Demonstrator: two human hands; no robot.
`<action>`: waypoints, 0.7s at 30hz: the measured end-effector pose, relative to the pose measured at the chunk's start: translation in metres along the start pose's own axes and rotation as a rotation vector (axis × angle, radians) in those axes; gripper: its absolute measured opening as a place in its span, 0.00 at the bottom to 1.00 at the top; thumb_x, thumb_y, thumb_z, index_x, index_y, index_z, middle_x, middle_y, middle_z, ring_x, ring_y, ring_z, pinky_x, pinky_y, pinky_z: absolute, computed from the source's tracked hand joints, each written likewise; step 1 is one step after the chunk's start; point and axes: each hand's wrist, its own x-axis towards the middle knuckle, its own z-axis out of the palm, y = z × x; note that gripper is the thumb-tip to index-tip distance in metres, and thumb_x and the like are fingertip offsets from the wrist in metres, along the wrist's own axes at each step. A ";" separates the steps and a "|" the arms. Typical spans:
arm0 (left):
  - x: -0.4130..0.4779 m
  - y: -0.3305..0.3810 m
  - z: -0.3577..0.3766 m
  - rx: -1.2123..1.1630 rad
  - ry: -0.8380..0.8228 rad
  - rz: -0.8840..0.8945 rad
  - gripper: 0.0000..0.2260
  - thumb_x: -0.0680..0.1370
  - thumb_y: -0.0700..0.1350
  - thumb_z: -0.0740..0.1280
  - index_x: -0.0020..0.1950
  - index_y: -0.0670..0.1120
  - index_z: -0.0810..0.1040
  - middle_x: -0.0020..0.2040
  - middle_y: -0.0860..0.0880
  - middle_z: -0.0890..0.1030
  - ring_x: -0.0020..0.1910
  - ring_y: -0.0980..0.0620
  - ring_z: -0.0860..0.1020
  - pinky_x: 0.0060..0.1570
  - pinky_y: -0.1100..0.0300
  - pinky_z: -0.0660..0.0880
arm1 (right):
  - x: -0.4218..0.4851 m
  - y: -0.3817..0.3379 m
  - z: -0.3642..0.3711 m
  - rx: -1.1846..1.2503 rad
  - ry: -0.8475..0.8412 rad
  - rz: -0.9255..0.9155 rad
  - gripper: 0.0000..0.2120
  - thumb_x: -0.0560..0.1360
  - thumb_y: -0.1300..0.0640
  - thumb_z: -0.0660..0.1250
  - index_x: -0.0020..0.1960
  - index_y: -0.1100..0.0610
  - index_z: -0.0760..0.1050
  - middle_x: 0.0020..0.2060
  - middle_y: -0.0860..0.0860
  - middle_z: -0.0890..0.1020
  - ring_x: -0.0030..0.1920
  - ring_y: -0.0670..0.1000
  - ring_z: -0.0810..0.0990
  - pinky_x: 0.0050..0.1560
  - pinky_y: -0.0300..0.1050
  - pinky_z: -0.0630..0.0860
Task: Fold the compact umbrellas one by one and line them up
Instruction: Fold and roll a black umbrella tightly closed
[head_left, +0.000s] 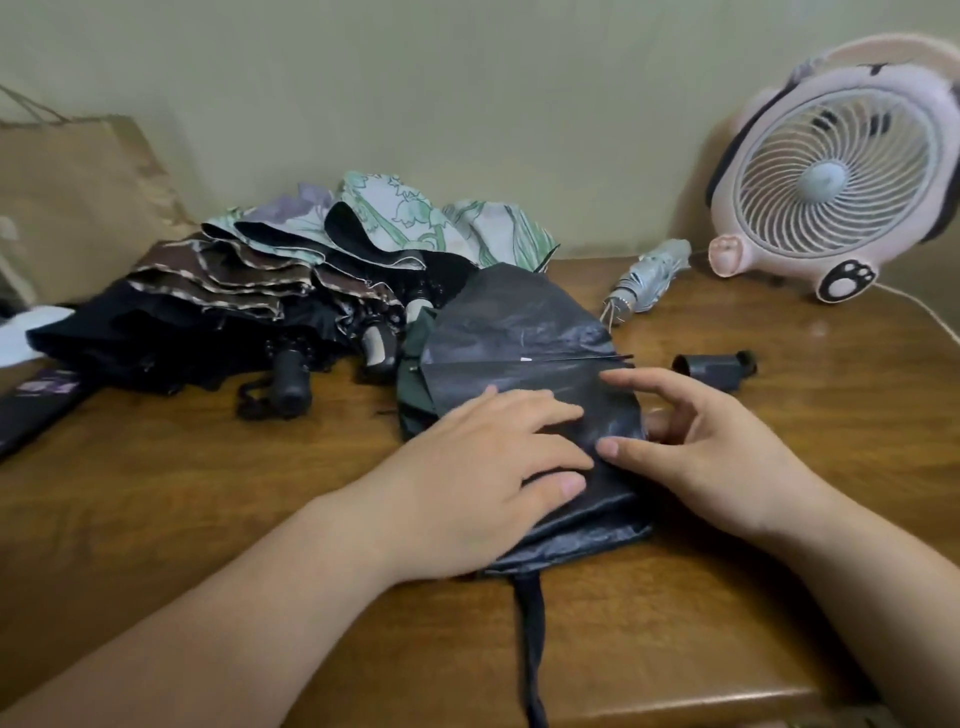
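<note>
- Brown wooden table (156, 493) fills lower frame; plain pale wall (467, 104) behind.
- Upper left: brown paper bag (78, 208) against wall.
- Upper right: pink fan (841, 176) on table, w/ a folded grey umbrella (649, 278) just left of it.
- Left of centre: heap of unfolded umbrellas (260, 291), floral and brown, handles toward viewer.
- Centre: black umbrella (519, 322) lying flattened; strap (532, 649) trails to bottom edge.
- Left hand (483, 467) flat on its fabric, fingers straight.
- Right hand (711, 452) loosely spread, thumb tip on fabric, gripping nothing.
- Right of centre: small black cap (714, 366).
</note>
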 end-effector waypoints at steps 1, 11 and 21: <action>0.000 -0.003 0.000 -0.007 -0.084 -0.033 0.18 0.85 0.59 0.54 0.74 0.63 0.71 0.80 0.65 0.59 0.79 0.66 0.48 0.81 0.54 0.44 | 0.000 0.000 -0.002 0.032 -0.009 0.005 0.27 0.70 0.56 0.77 0.67 0.46 0.75 0.39 0.54 0.87 0.43 0.54 0.86 0.53 0.52 0.81; 0.011 0.016 0.002 0.078 -0.009 -0.165 0.18 0.78 0.68 0.51 0.50 0.58 0.70 0.71 0.65 0.65 0.76 0.65 0.56 0.72 0.64 0.59 | -0.003 0.005 -0.030 0.064 -0.193 0.050 0.28 0.75 0.73 0.66 0.71 0.52 0.72 0.38 0.52 0.85 0.40 0.45 0.81 0.45 0.36 0.74; 0.016 0.004 0.030 0.255 -0.210 -0.241 0.36 0.64 0.83 0.28 0.71 0.76 0.29 0.76 0.67 0.25 0.73 0.62 0.21 0.78 0.45 0.30 | 0.000 0.016 -0.037 -0.101 -0.316 -0.099 0.35 0.74 0.70 0.74 0.75 0.50 0.67 0.41 0.51 0.84 0.43 0.50 0.83 0.48 0.41 0.79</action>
